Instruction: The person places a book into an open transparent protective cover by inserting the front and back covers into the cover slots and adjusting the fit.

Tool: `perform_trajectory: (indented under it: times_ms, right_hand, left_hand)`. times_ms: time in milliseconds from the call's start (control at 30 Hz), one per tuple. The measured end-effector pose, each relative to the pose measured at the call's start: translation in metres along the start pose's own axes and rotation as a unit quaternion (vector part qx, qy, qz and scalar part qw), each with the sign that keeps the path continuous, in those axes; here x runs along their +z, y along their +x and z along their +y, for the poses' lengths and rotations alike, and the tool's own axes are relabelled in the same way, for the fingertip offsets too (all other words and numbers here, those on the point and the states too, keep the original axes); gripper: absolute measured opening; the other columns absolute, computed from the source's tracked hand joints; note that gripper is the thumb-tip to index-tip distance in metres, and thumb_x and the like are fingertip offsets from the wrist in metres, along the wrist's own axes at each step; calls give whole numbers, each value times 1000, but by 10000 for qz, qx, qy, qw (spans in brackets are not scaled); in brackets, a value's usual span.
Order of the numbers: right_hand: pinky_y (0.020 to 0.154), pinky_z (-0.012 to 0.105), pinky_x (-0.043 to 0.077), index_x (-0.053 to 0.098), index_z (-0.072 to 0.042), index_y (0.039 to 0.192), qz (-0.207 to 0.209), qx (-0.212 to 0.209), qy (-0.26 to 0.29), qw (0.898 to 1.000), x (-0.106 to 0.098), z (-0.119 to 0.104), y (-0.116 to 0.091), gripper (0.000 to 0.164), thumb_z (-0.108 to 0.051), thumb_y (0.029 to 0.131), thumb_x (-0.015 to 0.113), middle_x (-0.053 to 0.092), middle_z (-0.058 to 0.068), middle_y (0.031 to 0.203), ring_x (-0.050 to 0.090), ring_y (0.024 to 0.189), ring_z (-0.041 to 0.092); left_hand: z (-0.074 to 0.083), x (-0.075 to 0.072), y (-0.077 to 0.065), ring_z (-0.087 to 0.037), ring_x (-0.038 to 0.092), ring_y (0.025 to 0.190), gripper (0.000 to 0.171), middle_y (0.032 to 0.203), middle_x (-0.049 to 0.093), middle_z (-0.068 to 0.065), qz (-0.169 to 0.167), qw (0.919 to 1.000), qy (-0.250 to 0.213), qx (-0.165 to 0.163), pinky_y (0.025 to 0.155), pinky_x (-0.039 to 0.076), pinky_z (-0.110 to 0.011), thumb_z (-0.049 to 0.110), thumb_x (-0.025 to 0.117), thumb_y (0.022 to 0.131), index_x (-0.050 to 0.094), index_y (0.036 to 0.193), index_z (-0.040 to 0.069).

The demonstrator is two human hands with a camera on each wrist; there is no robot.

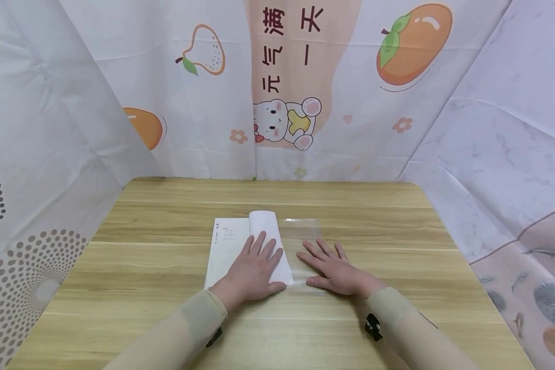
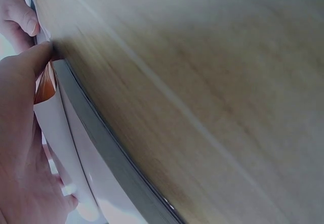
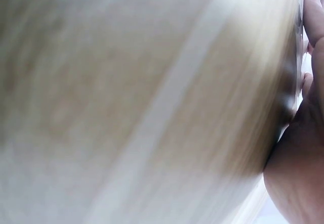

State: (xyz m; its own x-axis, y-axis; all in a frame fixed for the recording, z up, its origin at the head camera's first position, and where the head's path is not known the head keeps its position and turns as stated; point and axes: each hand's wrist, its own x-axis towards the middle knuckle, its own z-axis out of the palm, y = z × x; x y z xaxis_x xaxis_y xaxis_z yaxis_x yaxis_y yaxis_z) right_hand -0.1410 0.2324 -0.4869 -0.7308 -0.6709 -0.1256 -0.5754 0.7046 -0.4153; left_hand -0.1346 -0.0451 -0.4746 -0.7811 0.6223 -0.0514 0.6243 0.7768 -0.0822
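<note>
A book [image 1: 226,252] with white printed pages lies opened on the wooden table. Its right part, a white leaf [image 1: 262,222], bulges over in a rounded fold. Across that leaf rests my left hand [image 1: 254,270], fingers spread and thumb toward the lower right corner. In the left wrist view, the book's thick edge [image 2: 116,153] runs beside the hand, and an orange inner surface [image 2: 46,85] shows within the curl. A clear plastic sheet [image 1: 300,220] extends right from the book. My right hand [image 1: 335,270] lies on it, fingers spread; in the right wrist view its palm touches the table.
The wood-grain table [image 1: 157,257] surrounds the book, and its far edge meets a printed curtain [image 1: 203,118]. More patterned cloth hangs at the left and right sides. A black wrist device [image 1: 373,327] sits under the right sleeve.
</note>
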Motion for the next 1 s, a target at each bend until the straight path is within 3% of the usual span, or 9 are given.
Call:
perform_trajectory:
  times_ms: [600, 1000]
  right_hand:
    - [114, 76, 2, 28, -22, 163, -3, 16, -96, 10000, 2, 2, 0, 69, -49, 104, 52, 12, 10, 172, 3, 156, 45]
    - [114, 76, 2, 29, -21, 163, -6, 5, -109, 9999, 2, 2, 1, 70, -51, 104, 52, 12, 10, 172, 4, 156, 45]
  left_hand:
    - [0, -1, -3, -39, 18, 155, 85, 166, 31, -7, -281, 9986, 94, 439, 124, 16, -60, 74, 40, 97, 39, 158, 15]
    - [-1, 1, -4, -37, 13, 157, 86, 168, 27, -4, -453, 9976, 111, 508, 125, 11, -59, 75, 37, 97, 34, 161, 17]
